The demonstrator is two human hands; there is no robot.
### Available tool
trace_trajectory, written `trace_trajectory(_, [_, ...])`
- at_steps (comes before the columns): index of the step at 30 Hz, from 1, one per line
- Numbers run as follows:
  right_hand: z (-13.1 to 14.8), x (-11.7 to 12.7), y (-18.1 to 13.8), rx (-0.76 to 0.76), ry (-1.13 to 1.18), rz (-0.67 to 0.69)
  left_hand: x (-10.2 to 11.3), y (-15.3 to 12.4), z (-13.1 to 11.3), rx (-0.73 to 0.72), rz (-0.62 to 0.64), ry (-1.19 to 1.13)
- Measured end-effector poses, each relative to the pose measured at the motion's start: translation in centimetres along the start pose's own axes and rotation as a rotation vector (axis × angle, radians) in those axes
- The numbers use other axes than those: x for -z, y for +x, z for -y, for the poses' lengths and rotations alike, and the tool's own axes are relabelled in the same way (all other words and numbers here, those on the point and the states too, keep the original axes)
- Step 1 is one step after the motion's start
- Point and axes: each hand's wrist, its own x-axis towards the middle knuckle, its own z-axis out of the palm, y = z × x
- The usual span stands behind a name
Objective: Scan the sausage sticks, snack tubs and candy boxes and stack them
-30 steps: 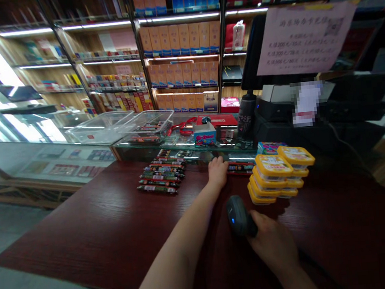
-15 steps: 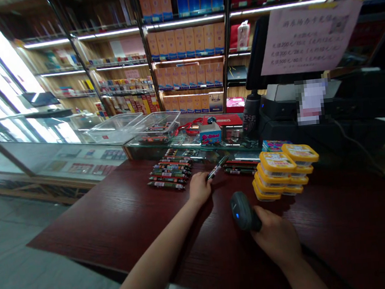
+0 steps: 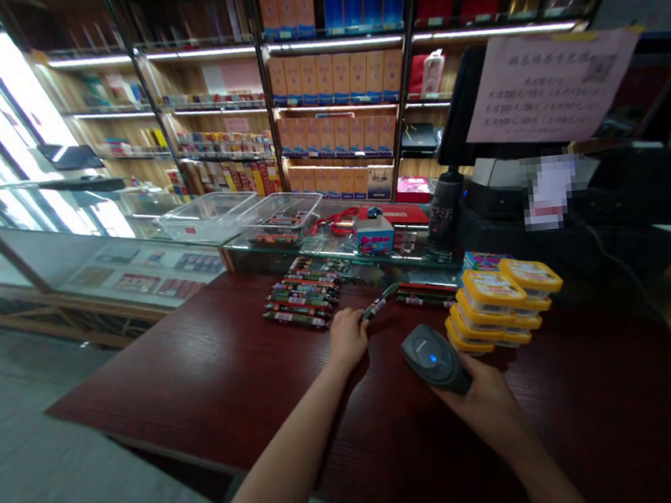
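Observation:
My left hand (image 3: 348,336) is closed on a slim wrapped stick (image 3: 379,301), holding it just above the dark red counter (image 3: 206,390). Its far end points up and to the right. My right hand (image 3: 486,406) grips a grey handheld barcode scanner (image 3: 433,357) with a blue light, its head tilted toward the stick. A row of similar wrapped sticks (image 3: 302,294) lies on the counter left of my left hand. A few more sticks (image 3: 426,293) lie behind the scanner.
Stacked yellow-lidded tubs (image 3: 502,306) sit to the right of the scanner. Behind them stand a black till and screen (image 3: 543,184) with a pink paper notice (image 3: 550,84). Clear plastic trays (image 3: 261,215) and a small blue box (image 3: 374,234) rest on a glass case; shelves of boxes fill the back wall.
My left hand reached to the far sticks, picked one up and drew it back toward me. The scanner in my right hand tilted up toward it.

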Motion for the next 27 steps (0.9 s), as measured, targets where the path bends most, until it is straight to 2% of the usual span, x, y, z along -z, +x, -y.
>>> trace_trajectory(14, [0.4,0.1,0.2,0.036,-0.059,-0.022,0.2,0.1,-0.2,-0.003,0.012,0.002])
trace_trajectory(17, [0.8,0.2,0.1,0.025,-0.154,-0.016,0.1,0.1,-0.2,0.013,0.010,-0.015])
trace_trajectory(20, [0.9,0.1,-0.2,0.012,-0.350,-0.029,0.1,0.0,-0.2,0.012,0.013,-0.018])
trace_trajectory(23, [0.1,-0.4,-0.7,0.111,-0.491,-0.074,0.2,-0.3,-0.2,0.006,-0.011,-0.025])
trace_trajectory(27, [-1.7,-1.3,-1.4,0.232,-0.520,-0.097,0.5,-0.6,-0.1,-0.002,-0.114,-0.058])
